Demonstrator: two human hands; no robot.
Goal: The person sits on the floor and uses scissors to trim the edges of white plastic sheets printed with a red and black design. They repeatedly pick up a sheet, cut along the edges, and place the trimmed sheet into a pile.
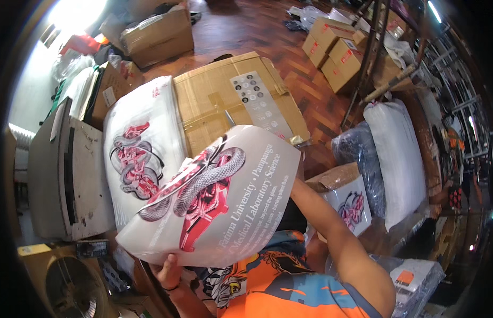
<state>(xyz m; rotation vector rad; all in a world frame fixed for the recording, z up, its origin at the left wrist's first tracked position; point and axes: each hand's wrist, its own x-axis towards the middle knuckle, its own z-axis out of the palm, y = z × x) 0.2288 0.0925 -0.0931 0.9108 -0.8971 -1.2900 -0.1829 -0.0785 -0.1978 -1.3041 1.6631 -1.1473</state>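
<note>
A large, pale translucent film sheet (250, 190), printed with a red-and-grey microscope wrapped by a snake, curls in front of my body. White lettering runs along one side of it. My left hand (169, 273) grips its lower edge, thumb on the printed face. My right arm reaches up behind the sheet, which hides my right hand. Below lies a pile of similar printed sheets (167, 115) at the left. It rests beside a flat brown cardboard box (202, 91), taped across the middle. On the cardboard is a narrow film strip (256, 107) with small round prints.
At the left stands a grey metal-cased machine (47, 179), with a round fan (73, 286) below it. Stacked cartons (337, 55) and a metal frame (367, 63) stand at the upper right. A white sack (397, 159) and plastic-wrapped bundle (359, 163) lie on the right.
</note>
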